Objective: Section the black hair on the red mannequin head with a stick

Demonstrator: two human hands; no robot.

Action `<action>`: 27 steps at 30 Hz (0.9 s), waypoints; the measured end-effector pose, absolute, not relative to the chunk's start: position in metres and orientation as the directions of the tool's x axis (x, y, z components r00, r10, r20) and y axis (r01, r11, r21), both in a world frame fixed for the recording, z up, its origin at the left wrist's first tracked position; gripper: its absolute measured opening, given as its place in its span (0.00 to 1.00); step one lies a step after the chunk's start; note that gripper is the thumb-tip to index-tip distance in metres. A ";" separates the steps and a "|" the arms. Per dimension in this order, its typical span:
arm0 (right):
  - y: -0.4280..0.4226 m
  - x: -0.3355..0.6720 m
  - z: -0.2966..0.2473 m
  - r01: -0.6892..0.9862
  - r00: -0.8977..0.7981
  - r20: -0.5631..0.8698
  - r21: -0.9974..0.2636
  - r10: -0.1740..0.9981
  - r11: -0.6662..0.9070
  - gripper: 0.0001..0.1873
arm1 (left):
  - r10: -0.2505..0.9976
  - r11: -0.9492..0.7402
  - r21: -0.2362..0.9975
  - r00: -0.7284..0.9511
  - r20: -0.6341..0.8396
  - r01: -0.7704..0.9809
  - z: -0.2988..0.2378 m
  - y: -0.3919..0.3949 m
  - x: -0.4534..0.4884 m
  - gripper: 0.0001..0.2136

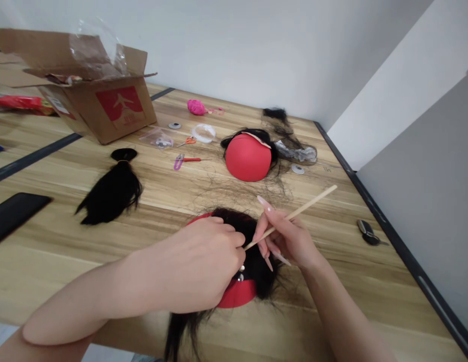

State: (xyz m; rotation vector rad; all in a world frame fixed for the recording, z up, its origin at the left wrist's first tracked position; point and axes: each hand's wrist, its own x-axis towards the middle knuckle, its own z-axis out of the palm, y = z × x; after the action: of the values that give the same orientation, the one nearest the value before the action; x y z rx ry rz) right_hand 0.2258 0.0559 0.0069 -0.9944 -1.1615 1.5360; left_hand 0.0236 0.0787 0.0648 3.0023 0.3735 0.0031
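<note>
In front of me lies a red rounded piece [239,295] with black hair [266,284] over it. My left hand [203,261] is closed on top of it, knuckles up, and hides whatever its fingertips grip. A thin wooden stick [312,199], like a chopstick, is pinched in my right hand [284,234]. Its lower tip reaches into the hair beside my left fingers. Small shiny silvery dots [241,274] show just below that tip. Long black strands [181,332] hang toward me under my left wrist.
Behind stands a red dome with black hair [249,158]. Leftward are a black hair bundle [115,193], an open cardboard box [116,105], a dark phone-like slab [18,213], orange scissors [188,142] and pink yarn [196,107]. Keys [367,233] lie right, near the table's dark edge.
</note>
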 end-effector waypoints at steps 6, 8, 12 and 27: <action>0.056 0.229 0.010 -0.234 -0.267 -0.116 -0.955 0.957 -0.181 0.24 | 0.277 -0.957 0.085 0.961 -0.024 0.278 0.066 0.075 0.027 0.06; 0.056 0.230 0.010 -0.234 -0.277 -0.122 -0.953 0.953 -0.190 0.24 | 0.275 -0.958 0.077 0.961 -0.016 0.275 0.065 0.074 0.028 0.06; 0.056 0.232 0.010 -0.243 -0.301 -0.139 -0.945 0.943 -0.217 0.24 | 0.280 -0.958 0.052 0.959 -0.045 0.282 0.062 0.072 0.029 0.06; 0.059 0.238 -0.001 -0.310 -0.346 -0.107 -0.925 0.932 -0.221 0.21 | 0.352 -0.933 0.059 0.934 -0.064 0.356 0.065 0.067 0.032 0.08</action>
State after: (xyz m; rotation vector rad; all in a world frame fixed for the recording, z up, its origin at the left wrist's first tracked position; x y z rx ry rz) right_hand 0.2376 0.0587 -0.0006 -0.8841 -1.0796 1.7207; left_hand 0.0324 0.0670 0.0655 3.0200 0.5540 -0.0811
